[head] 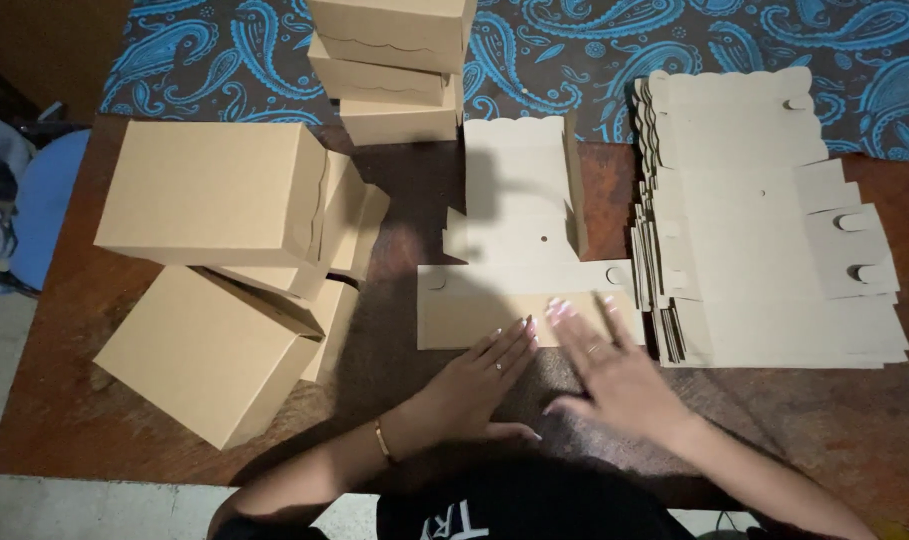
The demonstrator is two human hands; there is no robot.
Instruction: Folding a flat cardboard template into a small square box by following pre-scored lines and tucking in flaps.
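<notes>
Pressing my left hand [474, 385] and right hand [614, 375], fingers spread flat, gripping nothing, on flat box blank [519, 260]; stacked blanks [764, 230] beside.

Both hands lie flat, palms down, fingers spread forward: left hand [474, 385] beside right hand [614, 375].

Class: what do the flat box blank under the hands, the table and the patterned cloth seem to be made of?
Blank: looks like thin kraft cardboard, matte tan, with die-cut tabs. Table: probably wood, reddish-brown with a dull sheen. Cloth: seems woven fabric, dark with a blue paisley print.
</notes>
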